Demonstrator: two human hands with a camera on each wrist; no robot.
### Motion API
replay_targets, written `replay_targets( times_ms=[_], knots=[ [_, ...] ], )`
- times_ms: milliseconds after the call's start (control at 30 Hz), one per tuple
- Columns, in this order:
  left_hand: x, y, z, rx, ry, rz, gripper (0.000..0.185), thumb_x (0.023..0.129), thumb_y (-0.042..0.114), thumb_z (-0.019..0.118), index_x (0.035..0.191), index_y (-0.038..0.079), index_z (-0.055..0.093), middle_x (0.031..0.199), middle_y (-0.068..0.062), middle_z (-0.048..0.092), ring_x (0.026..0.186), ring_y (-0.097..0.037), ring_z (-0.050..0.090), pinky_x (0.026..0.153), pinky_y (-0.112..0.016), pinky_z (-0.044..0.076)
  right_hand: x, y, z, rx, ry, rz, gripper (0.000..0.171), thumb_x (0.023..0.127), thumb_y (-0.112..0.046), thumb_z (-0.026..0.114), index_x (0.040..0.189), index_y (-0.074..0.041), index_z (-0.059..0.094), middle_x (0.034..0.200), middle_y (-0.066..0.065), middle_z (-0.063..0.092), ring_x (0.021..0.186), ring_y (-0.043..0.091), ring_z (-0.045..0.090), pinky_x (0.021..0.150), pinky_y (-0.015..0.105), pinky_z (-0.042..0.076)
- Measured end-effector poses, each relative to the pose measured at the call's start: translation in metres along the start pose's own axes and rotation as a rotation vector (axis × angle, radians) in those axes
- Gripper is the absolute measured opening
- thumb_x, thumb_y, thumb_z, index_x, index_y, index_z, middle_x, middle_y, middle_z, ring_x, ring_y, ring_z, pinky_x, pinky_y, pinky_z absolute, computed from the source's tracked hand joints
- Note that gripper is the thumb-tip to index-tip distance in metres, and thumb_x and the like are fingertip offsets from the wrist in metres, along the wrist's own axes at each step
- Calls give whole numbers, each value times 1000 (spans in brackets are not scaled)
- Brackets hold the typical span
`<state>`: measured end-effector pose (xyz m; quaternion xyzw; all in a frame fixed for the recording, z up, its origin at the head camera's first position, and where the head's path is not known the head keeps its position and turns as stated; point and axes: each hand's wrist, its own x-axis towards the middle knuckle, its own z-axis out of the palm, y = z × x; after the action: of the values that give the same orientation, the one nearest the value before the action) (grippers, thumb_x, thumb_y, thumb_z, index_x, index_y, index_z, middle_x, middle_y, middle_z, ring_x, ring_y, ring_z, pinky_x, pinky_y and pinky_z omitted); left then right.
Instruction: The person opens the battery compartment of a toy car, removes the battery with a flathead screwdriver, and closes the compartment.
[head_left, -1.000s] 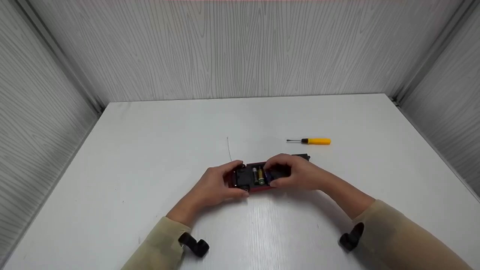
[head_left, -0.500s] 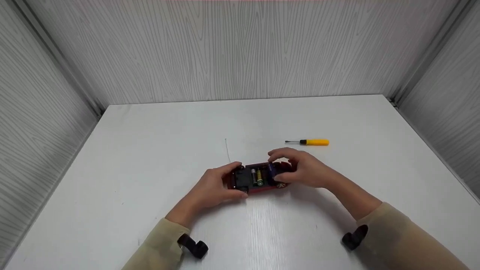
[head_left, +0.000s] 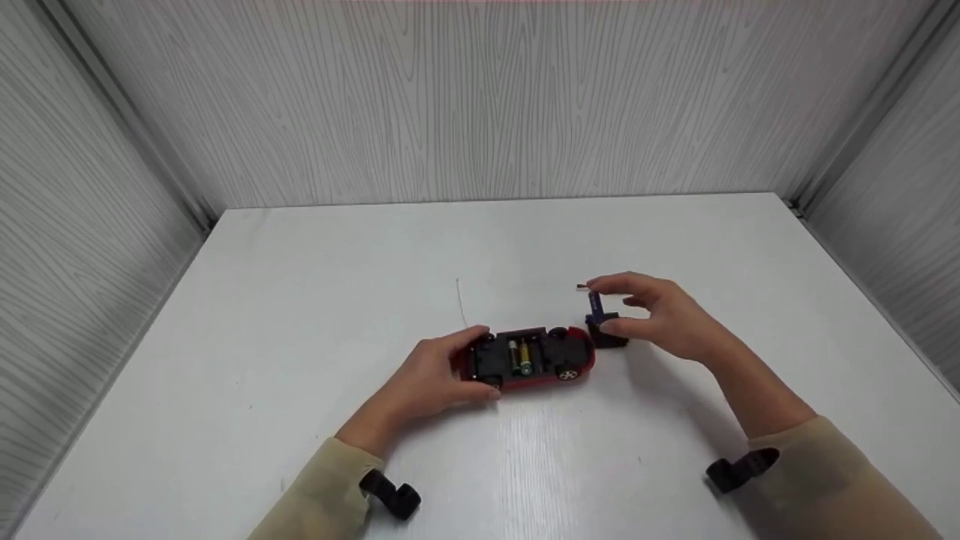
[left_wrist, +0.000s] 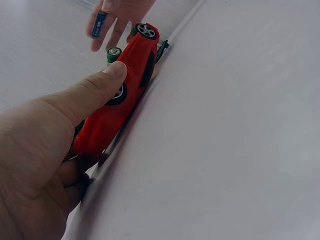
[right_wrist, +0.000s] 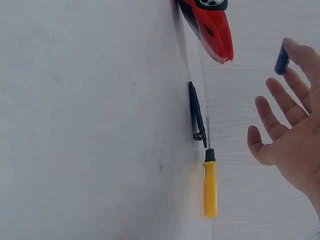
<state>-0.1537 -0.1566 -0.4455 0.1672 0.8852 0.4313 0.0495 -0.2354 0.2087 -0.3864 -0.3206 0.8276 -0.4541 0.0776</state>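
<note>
Right hand (head_left: 660,315) lifted away pinching blue battery (head_left: 595,305), screwdriver (right_wrist: 210,182) mostly hidden, left hand (head_left: 435,375) gripping car (head_left: 529,360)

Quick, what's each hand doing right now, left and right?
Left hand: grips the upturned red toy car at its end, on the table.
Right hand: pinches a blue battery, lifted clear of the car.

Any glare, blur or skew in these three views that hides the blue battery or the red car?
Head view: even light, soft glare on the table, red car and blue battery sharp but small. Left wrist view: tilted, left hand fills the near corner, the battery slightly soft. Right wrist view: rotated sideways, crisp, only the battery's tip showing past the fingers.
</note>
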Motion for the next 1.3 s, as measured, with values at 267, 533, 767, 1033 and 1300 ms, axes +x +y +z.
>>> replay_targets(
  times_ms=[267, 533, 767, 1033, 1300],
  knots=[
    [1, 2, 1, -6, 5, 26, 94, 77, 46, 96, 157, 19, 54, 145, -2, 64, 127, -20, 59, 112, -46, 43, -13, 16, -13, -29, 22, 75, 47, 94, -18, 83, 139, -21, 68, 146, 2, 64, 137, 15, 55, 116, 54, 39],
    [0, 2, 0, -1, -5, 6, 94, 78, 46, 95, 158, 20, 53, 148, -2, 62, 131, -19, 57, 114, -44, 41, -22, 29, -27, -78, 28, 119, 50, 95, -19, 83, 141, -12, 66, 142, 2, 65, 137, 24, 56, 115, 55, 41],
    [0, 2, 0, -2, -5, 8, 94, 78, 46, 95, 158, 20, 53, 147, -2, 63, 128, -19, 57, 114, -44, 41, -26, 43, -40, -91, 9, 208, 50, 96, -20, 81, 143, -11, 65, 145, 5, 62, 138, 31, 55, 115, 56, 41],
    [0, 1, 0, -10, -9, 0, 94, 79, 44, 95, 158, 19, 52, 147, -1, 62, 128, -17, 58, 113, -43, 42, -29, 56, -50, -86, -13, 271, 50, 96, -19, 81, 143, -12, 64, 147, 10, 61, 138, 33, 55, 111, 43, 46],
    [-1, 1, -1, -19, -12, -11, 94, 80, 43, 95, 159, 20, 51, 147, 0, 62, 127, -16, 58, 112, -42, 43, -27, 61, -51, -104, -43, 309, 54, 96, -22, 81, 146, -12, 63, 145, 12, 62, 133, 33, 57, 94, 16, 45]
  ],
)
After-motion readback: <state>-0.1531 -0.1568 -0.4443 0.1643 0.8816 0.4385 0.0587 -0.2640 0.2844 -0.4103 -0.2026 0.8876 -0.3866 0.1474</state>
